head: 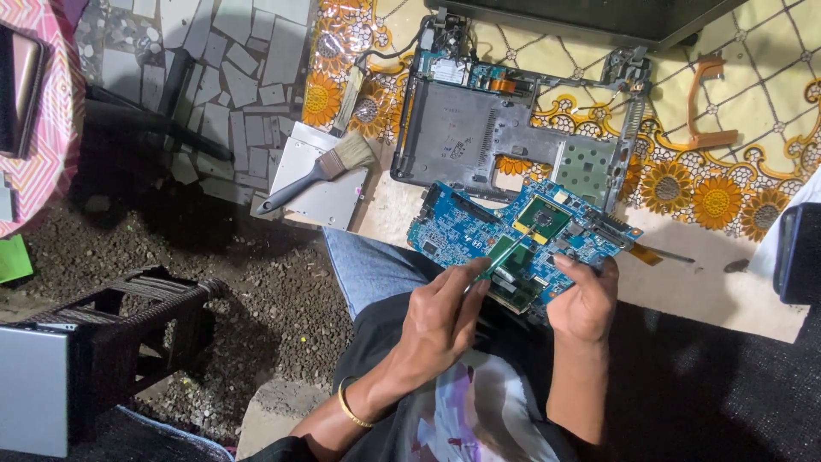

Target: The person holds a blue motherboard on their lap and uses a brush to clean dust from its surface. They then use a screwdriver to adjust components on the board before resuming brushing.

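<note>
A blue laptop circuit board [466,229] with a green processor socket is held over my lap, tilted. My right hand [586,301] grips its near right edge, thumb on top. My left hand [438,323], a gold bangle on the wrist, pinches a narrow green memory module [499,257] that rests at an angle on the board near its middle. Just beyond the board, the grey stripped laptop chassis [466,137] lies on the flowered cloth [727,188].
A paintbrush [321,171] lies on a silver drive [329,201] at the cloth's left edge. An orange bracket [705,107] sits far right, a dark laptop lid [590,17] at top. A dark phone [797,252] is at right, a black stool [128,321] on the dirt floor at left.
</note>
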